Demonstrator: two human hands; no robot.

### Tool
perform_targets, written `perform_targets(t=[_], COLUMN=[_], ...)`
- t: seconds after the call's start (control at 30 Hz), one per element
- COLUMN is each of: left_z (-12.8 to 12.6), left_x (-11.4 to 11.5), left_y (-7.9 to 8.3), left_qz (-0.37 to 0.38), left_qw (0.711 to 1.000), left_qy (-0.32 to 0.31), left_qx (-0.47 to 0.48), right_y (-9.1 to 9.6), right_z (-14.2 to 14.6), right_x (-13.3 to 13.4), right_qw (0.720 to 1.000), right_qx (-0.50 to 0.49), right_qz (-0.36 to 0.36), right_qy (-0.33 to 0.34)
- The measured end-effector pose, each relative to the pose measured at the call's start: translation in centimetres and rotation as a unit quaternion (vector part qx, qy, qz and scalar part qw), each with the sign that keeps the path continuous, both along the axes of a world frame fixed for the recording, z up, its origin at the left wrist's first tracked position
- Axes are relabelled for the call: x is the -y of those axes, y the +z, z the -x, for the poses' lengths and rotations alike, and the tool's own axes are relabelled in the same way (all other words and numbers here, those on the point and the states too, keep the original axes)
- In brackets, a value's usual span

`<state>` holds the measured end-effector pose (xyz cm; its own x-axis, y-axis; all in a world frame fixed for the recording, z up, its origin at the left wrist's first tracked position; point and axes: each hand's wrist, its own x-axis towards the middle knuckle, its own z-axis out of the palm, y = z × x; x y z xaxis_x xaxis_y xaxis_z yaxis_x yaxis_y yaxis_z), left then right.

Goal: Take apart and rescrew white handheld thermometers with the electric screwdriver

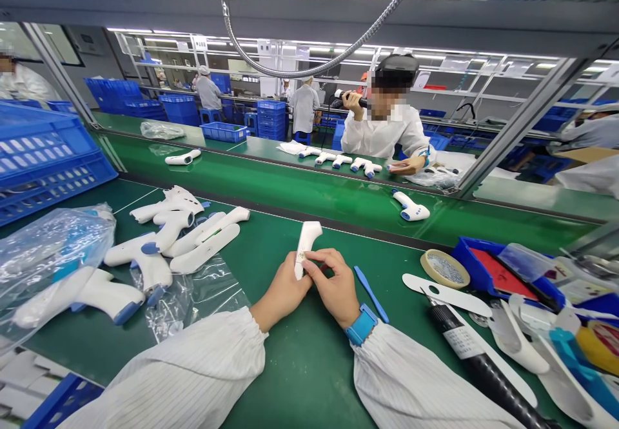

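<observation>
Both my hands meet at the middle of the green mat around a white thermometer shell (pixel 307 239). My left hand (pixel 282 290) grips its lower end from the left, fingers curled. My right hand (pixel 334 285), a blue wristband on its wrist, pinches the same lower end from the right; the shell's top sticks up and away from me. A blue plastic pry tool (pixel 370 293) lies just right of my right hand.
A pile of white and blue thermometer guns (pixel 167 239) and plastic bags (pixel 46 258) lies left. A tape roll (pixel 443 268), white shells, a black electric screwdriver (pixel 478 364) and a blue parts tray (pixel 503 274) sit right. A blue crate (pixel 43 161) stands far left. A person works across the conveyor belt (pixel 309 187).
</observation>
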<state>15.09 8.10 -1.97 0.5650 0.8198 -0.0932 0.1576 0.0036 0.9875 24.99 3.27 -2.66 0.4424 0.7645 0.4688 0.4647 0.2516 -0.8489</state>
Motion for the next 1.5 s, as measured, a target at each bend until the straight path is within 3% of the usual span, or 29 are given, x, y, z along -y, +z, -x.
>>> perform_targets(t=[0.23, 1.0, 1.5], left_z=[0.2, 0.5, 0.8], left_x=[-0.2, -1.1, -1.5], left_y=[-0.5, -0.2, 0.5], left_qz=[-0.037, -0.114, 0.001], left_qw=[0.999, 0.992, 0.995], left_qy=[-0.006, -0.054, -0.103], left_qx=[0.01, 0.02, -0.002], right_y=[0.0, -0.2, -0.4], right_z=[0.0, 0.5, 0.5], right_x=[0.1, 0.3, 0.0], right_qw=[1.0, 0.998, 0.993], right_qx=[-0.007, -0.066, -0.108], right_qz=[-0.002, 0.003, 0.026], right_qy=[0.004, 0.014, 0.026])
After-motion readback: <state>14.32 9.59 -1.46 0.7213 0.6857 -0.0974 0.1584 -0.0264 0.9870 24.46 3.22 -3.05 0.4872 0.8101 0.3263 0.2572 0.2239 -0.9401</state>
